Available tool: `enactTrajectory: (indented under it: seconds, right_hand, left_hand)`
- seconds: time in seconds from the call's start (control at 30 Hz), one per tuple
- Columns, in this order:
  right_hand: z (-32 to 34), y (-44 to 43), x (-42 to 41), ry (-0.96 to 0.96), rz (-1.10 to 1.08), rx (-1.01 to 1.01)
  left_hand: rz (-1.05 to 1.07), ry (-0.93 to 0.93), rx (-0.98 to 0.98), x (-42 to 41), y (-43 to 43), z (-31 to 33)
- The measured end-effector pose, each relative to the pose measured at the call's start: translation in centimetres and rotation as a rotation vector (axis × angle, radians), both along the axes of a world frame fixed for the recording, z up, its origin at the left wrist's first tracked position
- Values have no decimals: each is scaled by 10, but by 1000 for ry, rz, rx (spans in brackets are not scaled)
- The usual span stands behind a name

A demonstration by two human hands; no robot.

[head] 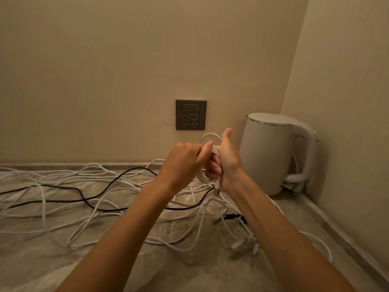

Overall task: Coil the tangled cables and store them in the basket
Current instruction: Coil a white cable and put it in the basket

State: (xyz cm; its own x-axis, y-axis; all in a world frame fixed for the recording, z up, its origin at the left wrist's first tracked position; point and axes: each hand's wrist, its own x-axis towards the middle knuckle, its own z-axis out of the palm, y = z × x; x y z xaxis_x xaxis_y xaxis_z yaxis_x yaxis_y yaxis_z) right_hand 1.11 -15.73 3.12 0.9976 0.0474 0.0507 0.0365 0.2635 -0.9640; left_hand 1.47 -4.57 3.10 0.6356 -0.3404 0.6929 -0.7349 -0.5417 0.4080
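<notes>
A tangle of white cables [69,199] sprawls over the marble counter [42,260], with one black cable [101,208] winding through it. My right hand [226,165] grips a small coil of white cable [214,153], thumb pointing up; a USB plug [216,189] hangs below the fist. My left hand [185,163] pinches a strand of the same white cable right beside the coil, above the counter. A loop of that cable arcs over both hands. No basket is in view.
A white electric kettle [271,152] stands in the right corner, close to my right hand. A grey wall socket [191,114] sits behind the hands. Loose plug ends [242,244] lie on the counter at the right. Walls close off the back and right.
</notes>
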Motion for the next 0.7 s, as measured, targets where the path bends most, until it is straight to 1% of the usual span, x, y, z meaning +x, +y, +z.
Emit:
enactTrajectory:
  seconds: [0.1,0.17,0.23,0.27,0.33,0.43,0.53,0.7]
  right_hand:
    - [-4,0,2,-8,-19,-50]
    - [-4,0,3,6,-39,-40]
    - [-4,0,4,24,-74,-21]
    - [-4,-1,4,35,-74,-6]
    - [-1,-3,5,76,-15,52]
    - [5,-5,3,120,189,186]
    - [9,-8,2,112,307,247]
    - [7,-6,-1,130,423,382]
  left_hand:
    - [81,-45,234,-1,2,-1]
    - [83,-64,312,0,3,-3]
    - [62,-29,349,0,3,-5]
    - [39,-1,332,1,3,-5]
    - [-5,32,224,3,4,-5]
    - [4,51,26,4,7,-3]
    - [15,90,-108,7,13,0]
    - [27,57,-269,7,18,3]
